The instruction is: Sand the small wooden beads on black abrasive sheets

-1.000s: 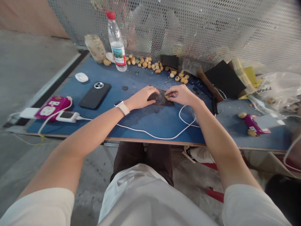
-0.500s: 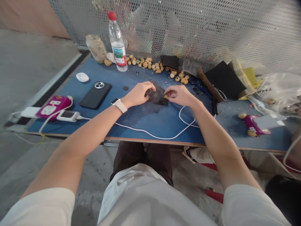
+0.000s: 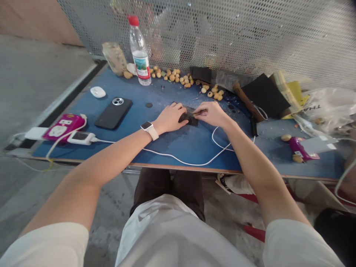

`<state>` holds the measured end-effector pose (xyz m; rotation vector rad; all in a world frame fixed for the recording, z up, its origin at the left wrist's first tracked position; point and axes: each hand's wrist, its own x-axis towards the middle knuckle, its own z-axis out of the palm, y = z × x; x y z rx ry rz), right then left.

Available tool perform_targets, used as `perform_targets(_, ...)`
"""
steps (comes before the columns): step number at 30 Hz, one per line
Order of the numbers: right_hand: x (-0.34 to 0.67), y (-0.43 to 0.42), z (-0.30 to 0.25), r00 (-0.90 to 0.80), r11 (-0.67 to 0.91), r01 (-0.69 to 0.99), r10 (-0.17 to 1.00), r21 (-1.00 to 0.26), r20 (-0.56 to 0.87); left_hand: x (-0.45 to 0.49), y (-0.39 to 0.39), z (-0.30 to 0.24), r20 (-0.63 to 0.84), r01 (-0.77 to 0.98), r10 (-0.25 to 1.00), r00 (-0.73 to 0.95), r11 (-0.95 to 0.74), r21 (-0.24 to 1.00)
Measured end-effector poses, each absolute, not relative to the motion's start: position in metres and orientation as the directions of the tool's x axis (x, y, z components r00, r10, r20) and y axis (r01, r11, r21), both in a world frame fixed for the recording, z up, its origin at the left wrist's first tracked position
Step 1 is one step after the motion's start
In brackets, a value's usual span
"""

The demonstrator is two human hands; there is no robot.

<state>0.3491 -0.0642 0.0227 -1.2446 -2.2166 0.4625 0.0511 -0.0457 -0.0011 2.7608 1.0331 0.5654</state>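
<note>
Two hands on the blue bench: left hand curled palm-down over a dark sheet, right hand pinched tight at its edge, can't tell if it's holding anything.

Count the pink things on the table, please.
2: a power strip at the far left, and a small pink item at the far right. Others may be hidden.

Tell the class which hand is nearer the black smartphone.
Left. The left hand is right of the black smartphone; the right hand is farther right, beyond the left.
</note>
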Motion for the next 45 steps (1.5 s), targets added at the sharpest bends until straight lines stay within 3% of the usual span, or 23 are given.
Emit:
perform_targets(5, 0.341, -0.069, 0.023, -0.485, 0.510, 0.601, 0.845, -0.616, 0.226, 0.051, -0.049, 0.003, 0.251, 0.622, 0.679, 0.690, -0.733, 0.276)
perform_targets(10, 0.332, -0.063, 0.025, -0.399, 0.495, 0.704, 0.869, -0.510, 0.292, 0.049, -0.048, 0.004, 0.234, 0.627, 0.696, 0.679, -0.716, 0.308)
perform_targets(15, 0.336, -0.069, 0.035, -0.524, 0.522, 0.683, 0.837, -0.511, 0.155, 0.049, -0.048, 0.004, 0.220, 0.633, 0.696, 0.684, -0.716, 0.296)
perform_targets(21, 0.330, -0.065, 0.034, -0.447, 0.510, 0.735, 0.860, -0.446, 0.247, 0.049, -0.047, 0.005, 0.211, 0.641, 0.710, 0.672, -0.700, 0.314)
perform_targets(26, 0.334, -0.071, 0.042, -0.543, 0.518, 0.691, 0.832, -0.505, 0.112, 0.049, -0.050, 0.009, 0.195, 0.645, 0.706, 0.680, -0.704, 0.297)
perform_targets(32, 0.325, -0.069, 0.032, -0.469, 0.526, 0.736, 0.850, -0.426, 0.239, 0.048, -0.047, 0.007, 0.213, 0.635, 0.703, 0.679, -0.707, 0.310)
perform_targets(40, 0.332, -0.076, 0.048, -0.591, 0.553, 0.652, 0.799, -0.519, 0.109, 0.046, -0.044, 0.004, 0.216, 0.631, 0.699, 0.682, -0.712, 0.308)
perform_targets(45, 0.328, -0.071, 0.031, -0.512, 0.550, 0.706, 0.832, -0.446, 0.214, 0.047, -0.046, 0.007, 0.200, 0.649, 0.713, 0.672, -0.698, 0.303)
